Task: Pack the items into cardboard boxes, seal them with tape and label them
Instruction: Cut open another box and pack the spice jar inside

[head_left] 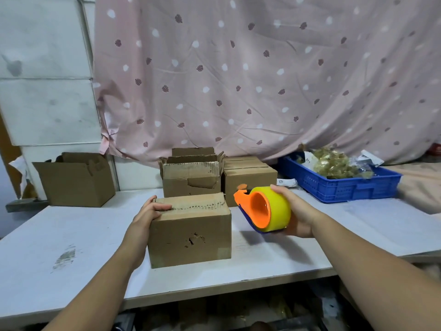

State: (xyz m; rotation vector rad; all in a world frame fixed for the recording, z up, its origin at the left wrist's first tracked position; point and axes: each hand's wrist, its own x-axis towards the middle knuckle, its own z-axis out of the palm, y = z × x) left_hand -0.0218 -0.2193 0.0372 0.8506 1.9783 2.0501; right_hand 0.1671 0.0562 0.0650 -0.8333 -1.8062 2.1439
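Gripping the top-left edge of the cardboard box (191, 231), left hand (148, 211); right hand (299, 212) clasping the tape dispenser (270, 209) beside it.

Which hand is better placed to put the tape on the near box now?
The right hand. It holds the tape dispenser just beside the box, at the level of its top. The left hand holds the box's top left edge, which steadies it.

We cannot see inside the closed cardboard box (191, 232). The tape dispenser (267, 210) covers much of our right hand (301, 212), and the contents of the blue crate (341, 187) blur.
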